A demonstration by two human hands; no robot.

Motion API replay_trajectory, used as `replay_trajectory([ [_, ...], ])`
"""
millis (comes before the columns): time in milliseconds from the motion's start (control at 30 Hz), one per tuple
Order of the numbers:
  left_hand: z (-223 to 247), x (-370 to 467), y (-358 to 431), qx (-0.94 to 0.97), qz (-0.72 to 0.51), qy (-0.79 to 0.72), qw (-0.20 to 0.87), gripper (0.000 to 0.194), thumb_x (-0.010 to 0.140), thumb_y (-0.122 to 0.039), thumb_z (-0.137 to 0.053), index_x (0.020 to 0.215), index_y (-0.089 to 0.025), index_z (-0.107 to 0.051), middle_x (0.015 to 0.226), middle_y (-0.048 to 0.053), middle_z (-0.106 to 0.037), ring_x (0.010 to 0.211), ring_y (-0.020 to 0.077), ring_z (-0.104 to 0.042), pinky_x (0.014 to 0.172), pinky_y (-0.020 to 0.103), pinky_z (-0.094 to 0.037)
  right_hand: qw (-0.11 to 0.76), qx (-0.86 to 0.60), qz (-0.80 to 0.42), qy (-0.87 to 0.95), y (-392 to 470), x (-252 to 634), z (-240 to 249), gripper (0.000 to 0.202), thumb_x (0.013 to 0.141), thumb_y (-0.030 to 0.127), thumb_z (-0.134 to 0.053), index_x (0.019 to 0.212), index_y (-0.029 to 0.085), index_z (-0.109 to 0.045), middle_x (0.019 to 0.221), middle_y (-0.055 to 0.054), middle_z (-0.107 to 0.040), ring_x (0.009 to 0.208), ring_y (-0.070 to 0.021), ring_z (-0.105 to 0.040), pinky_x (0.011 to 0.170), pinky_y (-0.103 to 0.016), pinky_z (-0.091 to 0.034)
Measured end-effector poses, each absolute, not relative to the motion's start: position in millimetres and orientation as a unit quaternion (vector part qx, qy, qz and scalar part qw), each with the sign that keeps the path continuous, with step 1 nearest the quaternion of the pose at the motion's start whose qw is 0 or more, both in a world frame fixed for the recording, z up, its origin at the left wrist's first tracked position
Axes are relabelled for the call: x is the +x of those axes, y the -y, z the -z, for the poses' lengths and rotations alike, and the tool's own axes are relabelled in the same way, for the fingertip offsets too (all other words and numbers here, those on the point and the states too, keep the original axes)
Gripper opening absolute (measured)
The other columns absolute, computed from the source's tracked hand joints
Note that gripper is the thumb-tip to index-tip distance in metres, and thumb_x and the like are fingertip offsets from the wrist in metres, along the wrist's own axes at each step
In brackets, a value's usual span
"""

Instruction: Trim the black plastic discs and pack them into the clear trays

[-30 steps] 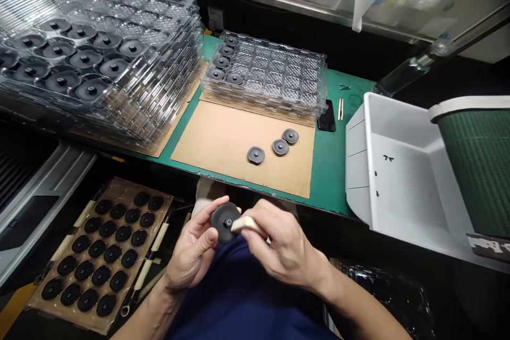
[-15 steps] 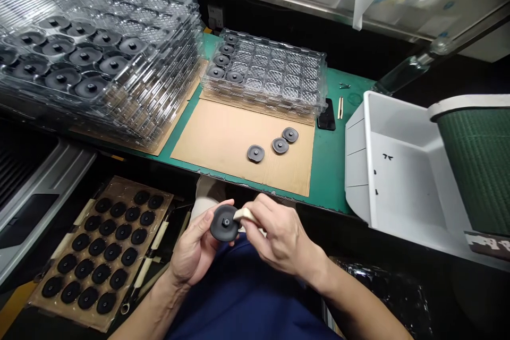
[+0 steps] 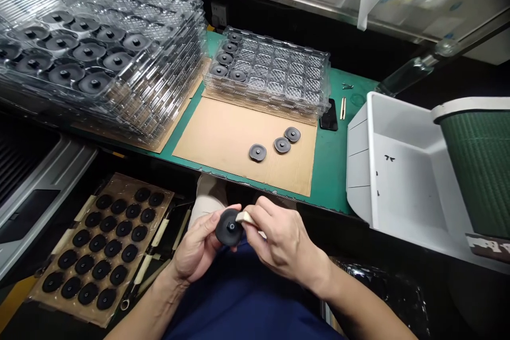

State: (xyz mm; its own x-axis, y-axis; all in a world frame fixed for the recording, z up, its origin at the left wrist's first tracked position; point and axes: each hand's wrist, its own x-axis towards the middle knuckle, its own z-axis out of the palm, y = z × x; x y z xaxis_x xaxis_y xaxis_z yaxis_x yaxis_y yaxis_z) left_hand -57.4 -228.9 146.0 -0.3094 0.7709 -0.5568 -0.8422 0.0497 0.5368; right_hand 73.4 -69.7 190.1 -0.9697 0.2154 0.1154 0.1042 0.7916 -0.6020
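Observation:
My left hand [image 3: 199,247] is closed on the edge of a round black plastic part [image 3: 228,235] with a small raised stub at its centre. It holds the part tilted, in front of my body and below the table edge. In my right hand [image 3: 277,239] is a small cream-coloured tool [image 3: 244,218], pinched between thumb and fingers, its flat end against the part's rim. What the tool is made of I cannot tell. Several like parts lie on the cardboard sheet [image 3: 215,133], among them a black disc [image 3: 257,152] nearest me.
A clear blister tray stack [image 3: 266,96], partly filled, stands behind the cardboard. Taller stacked trays [image 3: 159,101] rise at left. A brown tray [image 3: 101,319] of black parts sits lower left. A phone [image 3: 329,117] and a white bin [image 3: 410,191] are on the right.
The black part in my left hand has shifted slightly right and turned. My right hand keeps the cream tool at its rim. The whole view has moved a little.

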Motion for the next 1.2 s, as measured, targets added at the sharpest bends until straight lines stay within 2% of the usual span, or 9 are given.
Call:
replay_trajectory([
  [100, -146.9, -56.9, 227.3, -0.026, -0.692, -0.407, 0.596, 0.035, 0.091, -0.043, -0.077, 0.112, -0.016, -0.084, 0.087, 0.009, -0.075, 0.072, 0.0191, -0.067, 0.062, 0.032, -0.064, 0.115, -0.095, -0.293, 0.944, 73.3, 73.4, -190.3, 0.019, 0.109, 0.020, -0.043, 0.101, 0.019, -0.060, 0.090, -0.003, -0.053, 0.072, -0.0182, -0.048, 0.065, -0.034, -0.034],
  [233, -148.8, -58.8, 226.0, -0.049, -0.709, -0.427, 0.559, 0.042, 0.089, -0.045, -0.080, 0.121, -0.017, -0.081, 0.098, 0.010, -0.078, 0.077, 0.0188, -0.069, 0.067, 0.031, -0.065, 0.097, -0.110, -0.289, 0.946, 76.7, 76.1, -188.8, 0.020, 0.108, 0.021, -0.045, 0.092, 0.021, -0.058, 0.084, -0.001, -0.049, 0.064, -0.0171, -0.042, 0.059, -0.035, -0.029],
  [433, -144.5, -56.8, 225.2, -0.018, -0.673, -0.377, 0.636, 0.035, 0.088, -0.048, -0.080, 0.085, -0.014, -0.083, 0.075, 0.008, -0.073, 0.065, 0.0194, -0.068, 0.055, 0.031, -0.062, 0.123, -0.027, -0.272, 0.954, 69.8, 67.0, -194.1, 0.023, 0.111, 0.020, -0.041, 0.107, 0.017, -0.063, 0.091, -0.006, -0.056, 0.078, -0.0209, -0.049, 0.068, -0.035, -0.035],
  [633, -140.6, -59.9, 227.1, -0.065, -0.720, -0.418, 0.549, 0.045, 0.089, -0.046, -0.080, 0.123, -0.017, -0.079, 0.097, 0.008, -0.078, 0.075, 0.0173, -0.070, 0.069, 0.030, -0.063, 0.109, -0.093, -0.276, 0.950, 73.9, 67.4, -182.3, 0.025, 0.109, 0.019, -0.043, 0.091, 0.018, -0.060, 0.084, -0.002, -0.048, 0.067, -0.0181, -0.041, 0.062, -0.036, -0.032],
  [733, -136.3, -61.6, 228.9, -0.038, -0.686, -0.401, 0.605, 0.038, 0.090, -0.047, -0.079, 0.103, -0.012, -0.083, 0.084, 0.009, -0.076, 0.070, 0.0184, -0.068, 0.060, 0.030, -0.062, 0.110, -0.066, -0.268, 0.955, 71.0, 65.5, -183.1, 0.024, 0.110, 0.018, -0.042, 0.103, 0.016, -0.065, 0.088, -0.004, -0.053, 0.073, -0.0195, -0.046, 0.066, -0.036, -0.036],
  [833, -133.2, -61.0, 228.6, -0.046, -0.663, -0.342, 0.664, 0.039, 0.089, -0.051, -0.078, 0.085, -0.012, -0.080, 0.073, 0.008, -0.073, 0.063, 0.0192, -0.067, 0.051, 0.029, -0.059, 0.103, 0.056, -0.234, 0.965, 63.9, 57.3, -190.3, 0.025, 0.111, 0.024, -0.044, 0.118, 0.016, -0.066, 0.098, -0.008, -0.060, 0.081, -0.0228, -0.048, 0.072, -0.038, -0.039],
  [900, -132.3, -60.4, 227.7, -0.068, -0.662, -0.309, 0.679, 0.038, 0.089, -0.051, -0.079, 0.088, -0.013, -0.080, 0.076, 0.008, -0.074, 0.064, 0.0198, -0.068, 0.050, 0.029, -0.059, 0.098, 0.121, -0.217, 0.964, 60.1, 51.6, -193.4, 0.025, 0.110, 0.025, -0.046, 0.123, 0.017, -0.066, 0.103, -0.009, -0.062, 0.084, -0.0242, -0.048, 0.074, -0.039, -0.041],
  [1067, -127.0, -59.8, 227.6, -0.077, -0.713, -0.329, 0.615, 0.034, 0.092, -0.049, -0.076, 0.096, -0.015, -0.081, 0.087, 0.008, -0.077, 0.072, 0.0194, -0.070, 0.061, 0.030, -0.061, 0.117, 0.035, -0.233, 0.965, 60.3, 44.3, -189.5, 0.025, 0.110, 0.017, -0.043, 0.117, 0.016, -0.067, 0.100, -0.010, -0.062, 0.086, -0.0233, -0.049, 0.077, -0.038, -0.043],
  [1200, -124.8, -60.3, 229.3, -0.080, -0.717, -0.330, 0.609, 0.035, 0.090, -0.049, -0.078, 0.099, -0.015, -0.082, 0.085, 0.008, -0.077, 0.071, 0.0189, -0.070, 0.067, 0.031, -0.061, 0.120, 0.059, -0.229, 0.964, 67.3, 42.2, -187.3, 0.023, 0.110, 0.019, -0.045, 0.119, 0.017, -0.066, 0.098, -0.009, -0.061, 0.086, -0.0242, -0.049, 0.076, -0.039, -0.042],
])
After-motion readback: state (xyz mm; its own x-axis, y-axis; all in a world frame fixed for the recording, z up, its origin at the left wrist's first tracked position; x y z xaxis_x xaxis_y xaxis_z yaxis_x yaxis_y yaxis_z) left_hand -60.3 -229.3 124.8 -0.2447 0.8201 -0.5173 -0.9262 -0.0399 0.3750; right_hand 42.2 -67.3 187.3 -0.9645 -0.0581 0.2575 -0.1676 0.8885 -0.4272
